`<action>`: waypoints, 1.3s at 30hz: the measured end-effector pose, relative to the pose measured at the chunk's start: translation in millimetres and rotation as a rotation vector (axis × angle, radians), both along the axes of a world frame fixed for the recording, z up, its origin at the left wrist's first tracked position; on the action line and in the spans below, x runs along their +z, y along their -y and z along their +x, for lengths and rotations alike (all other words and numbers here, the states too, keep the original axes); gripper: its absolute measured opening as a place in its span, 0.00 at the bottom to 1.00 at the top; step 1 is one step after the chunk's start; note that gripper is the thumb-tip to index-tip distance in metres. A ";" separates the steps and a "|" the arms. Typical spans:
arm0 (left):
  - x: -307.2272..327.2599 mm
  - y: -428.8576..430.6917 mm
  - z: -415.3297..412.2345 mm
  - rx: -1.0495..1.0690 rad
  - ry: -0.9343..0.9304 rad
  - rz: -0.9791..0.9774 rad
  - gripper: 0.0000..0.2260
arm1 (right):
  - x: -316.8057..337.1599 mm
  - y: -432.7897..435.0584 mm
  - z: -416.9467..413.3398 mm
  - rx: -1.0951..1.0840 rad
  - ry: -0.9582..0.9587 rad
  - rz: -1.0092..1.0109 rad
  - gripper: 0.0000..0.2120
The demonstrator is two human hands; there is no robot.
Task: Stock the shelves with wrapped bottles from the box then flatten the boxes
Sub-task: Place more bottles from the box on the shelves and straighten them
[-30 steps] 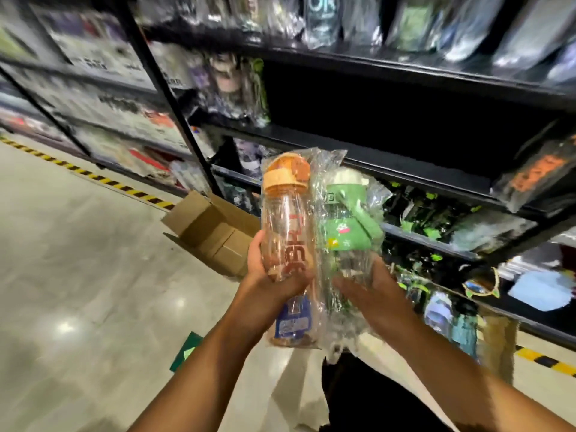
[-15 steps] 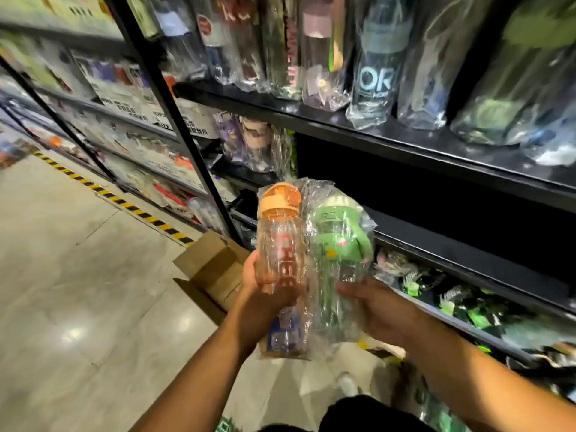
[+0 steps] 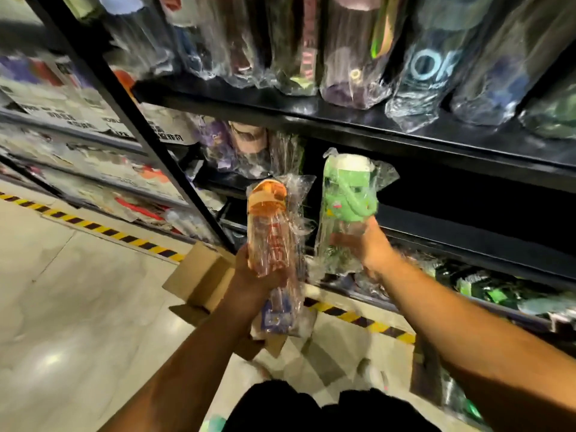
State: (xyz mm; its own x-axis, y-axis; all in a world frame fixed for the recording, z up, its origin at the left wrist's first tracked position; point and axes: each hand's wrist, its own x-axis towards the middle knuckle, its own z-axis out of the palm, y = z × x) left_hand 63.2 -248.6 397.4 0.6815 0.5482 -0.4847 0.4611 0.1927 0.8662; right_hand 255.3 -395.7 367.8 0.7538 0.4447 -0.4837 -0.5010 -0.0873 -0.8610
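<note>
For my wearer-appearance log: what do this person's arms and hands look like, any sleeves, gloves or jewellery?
The left hand and right hand are bare, ungloved. The left forearm and right forearm are bare to the frame edge; no sleeve, watch, ring or bracelet shows.

Two plastic-wrapped bottles are held up, one per grip: one orange-lidded clear plastic bottle (image 3: 270, 232) in the left grip (image 3: 255, 280) and one green-lidded clear plastic bottle (image 3: 346, 194) in the right grip (image 3: 372, 249). One brown cardboard box (image 3: 199, 275) lies on the floor (image 3: 78, 307). The black top shelf (image 3: 343, 120) carries one row of wrapped bottles (image 3: 427, 73), at least six, too blurred to count exactly.
</note>
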 end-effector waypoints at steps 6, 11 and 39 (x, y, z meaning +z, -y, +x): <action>-17.1 -62.4 4.2 -0.145 -0.042 -0.088 0.36 | -25.4 -43.6 9.9 -0.108 0.293 -0.386 0.36; -29.4 -84.6 20.6 -0.193 -0.064 -0.144 0.35 | -46.5 -67.5 34.2 -0.263 0.419 -0.345 0.33; -78.5 -108.4 30.8 -0.173 -0.078 -0.229 0.26 | -124.6 -120.4 56.6 -0.363 0.615 -0.647 0.47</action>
State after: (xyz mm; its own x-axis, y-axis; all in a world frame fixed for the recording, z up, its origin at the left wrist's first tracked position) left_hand 94.0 -140.2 318.9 0.7114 0.2977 -0.6366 0.5672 0.2917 0.7702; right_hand 311.9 -275.3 243.2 0.9965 -0.0793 -0.0281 -0.0682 -0.5660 -0.8216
